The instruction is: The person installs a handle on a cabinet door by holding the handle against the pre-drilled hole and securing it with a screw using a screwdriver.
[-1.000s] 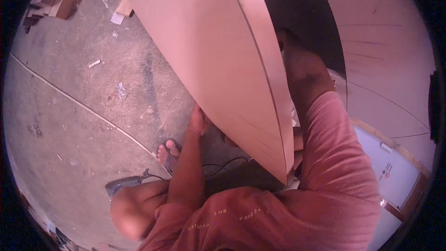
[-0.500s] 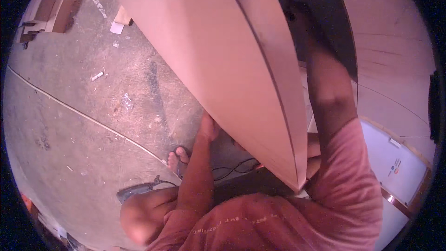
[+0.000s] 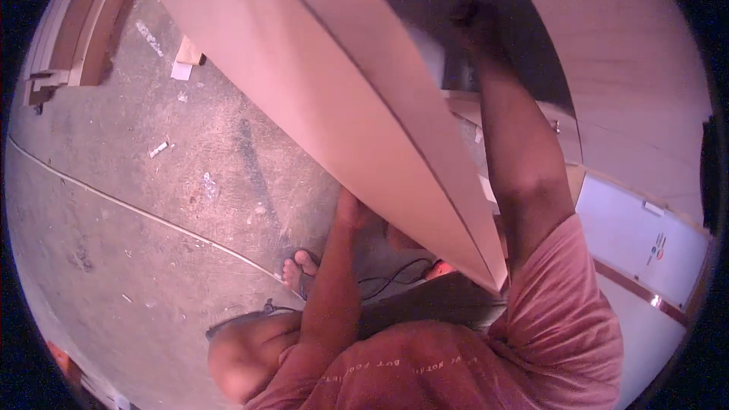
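Note:
A large light-brown wooden panel (image 3: pixel 326 106) slants across the middle, a dark seam running along its length and its narrow end close to my body. My left hand (image 3: pixel 351 209) holds its lower left edge, with the fingers hidden behind the wood. Beyond the panel's right side, my right arm reaches far forward into a dark recess. There my right hand (image 3: pixel 474 21) looks curled closed. Shadow hides what it grips, if anything.
Wooden boards (image 3: pixel 87 30) lie at the far left. A pale cable (image 3: pixel 152 203) crosses the concrete floor (image 3: pixel 152 258) toward my foot (image 3: pixel 300 266). A black cord (image 3: pixel 387 282) runs below the panel. At right are a white framed panel (image 3: pixel 630 235) and a broad pale board (image 3: pixel 630 83).
The panel has swung to the left at its far end, widening the gap beside my right arm. My right hand has shifted slightly left. My left hand stays at the panel's edge.

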